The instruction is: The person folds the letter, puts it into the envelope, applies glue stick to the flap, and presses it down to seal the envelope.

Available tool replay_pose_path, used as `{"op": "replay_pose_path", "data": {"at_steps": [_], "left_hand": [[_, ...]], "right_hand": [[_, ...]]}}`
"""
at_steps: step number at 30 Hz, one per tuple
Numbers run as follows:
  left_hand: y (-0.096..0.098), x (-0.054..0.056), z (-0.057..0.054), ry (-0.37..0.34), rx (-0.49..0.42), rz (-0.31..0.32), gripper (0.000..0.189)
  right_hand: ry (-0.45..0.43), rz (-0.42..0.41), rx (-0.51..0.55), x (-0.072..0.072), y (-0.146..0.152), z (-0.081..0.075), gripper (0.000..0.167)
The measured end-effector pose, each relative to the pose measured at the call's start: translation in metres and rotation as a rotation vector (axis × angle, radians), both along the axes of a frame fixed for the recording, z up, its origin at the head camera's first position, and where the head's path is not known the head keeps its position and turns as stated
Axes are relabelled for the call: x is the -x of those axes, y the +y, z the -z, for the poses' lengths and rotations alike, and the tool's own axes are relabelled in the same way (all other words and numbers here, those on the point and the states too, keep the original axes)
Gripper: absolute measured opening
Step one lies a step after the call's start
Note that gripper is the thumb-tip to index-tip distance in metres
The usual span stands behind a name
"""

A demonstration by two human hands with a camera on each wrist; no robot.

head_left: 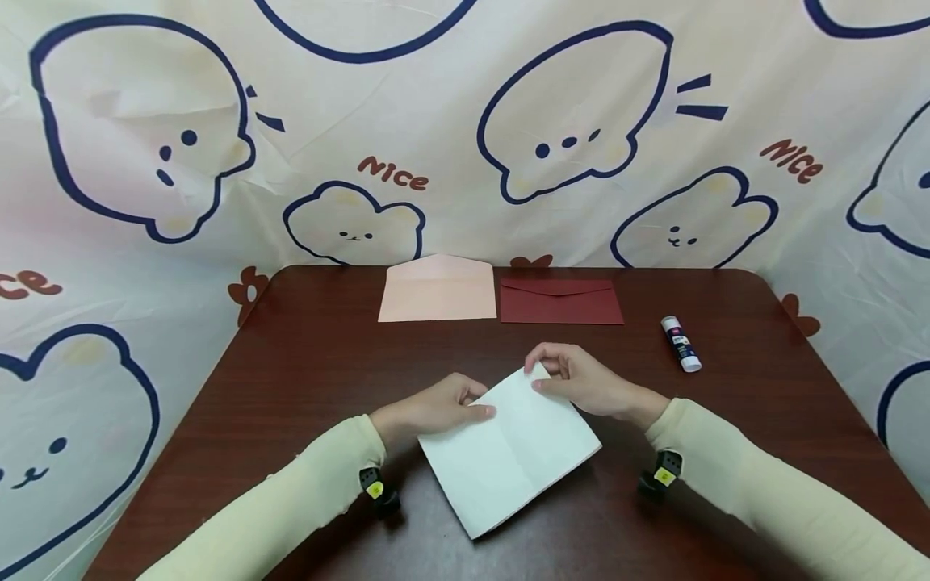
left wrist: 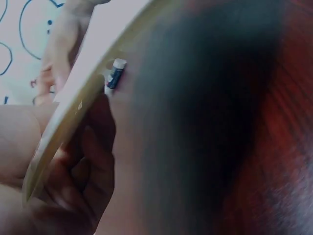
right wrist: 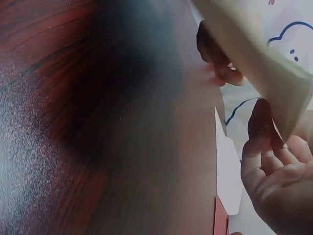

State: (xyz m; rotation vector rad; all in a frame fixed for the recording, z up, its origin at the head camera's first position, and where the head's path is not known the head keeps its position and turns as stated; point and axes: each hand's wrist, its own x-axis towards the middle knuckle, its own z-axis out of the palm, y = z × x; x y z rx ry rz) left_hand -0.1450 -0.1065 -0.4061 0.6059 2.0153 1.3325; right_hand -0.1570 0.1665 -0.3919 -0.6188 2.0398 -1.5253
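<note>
A white folded sheet of paper (head_left: 512, 460) is held tilted over the brown table, faint creases crossing its face. My left hand (head_left: 439, 407) pinches its left edge, thumb on top and fingers curled underneath, as the left wrist view shows of the paper (left wrist: 73, 115). At the far corner my right hand (head_left: 584, 383) grips the sheet between thumb and fingers. From the right wrist view, the paper's underside (right wrist: 259, 56) bows slightly, with the right hand (right wrist: 279, 186) at its corner. What lies inside the fold is hidden.
Along the table's (head_left: 327, 355) far edge lie a pale pink envelope (head_left: 439, 297) with its flap up and a dark red envelope (head_left: 563, 307) with its flap down. A glue stick (head_left: 681, 344) lies to the right. A printed cloth (head_left: 450, 105) hangs behind.
</note>
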Motion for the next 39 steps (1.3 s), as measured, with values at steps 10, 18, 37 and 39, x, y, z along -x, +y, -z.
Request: {"op": "replay_pose_path", "data": {"at_steps": [10, 18, 37, 39], "left_hand": [[-0.002, -0.001, 0.009, -0.047, -0.110, -0.379, 0.031], [0.009, -0.010, -0.002, -0.104, -0.202, -0.688, 0.036], [0.018, -0.021, -0.003, -0.113, -0.378, -0.576, 0.041], [0.017, -0.020, -0.002, -0.153, -0.429, -0.567, 0.042]], "right_hand": [[-0.125, 0.255, -0.010, 0.012, 0.028, 0.000, 0.058], [-0.178, 0.198, 0.061, -0.005, 0.016, 0.011, 0.064], [-0.176, 0.273, 0.175, -0.018, 0.002, 0.017, 0.054], [-0.188, 0.277, 0.205, -0.017, 0.003, 0.019, 0.052]]}}
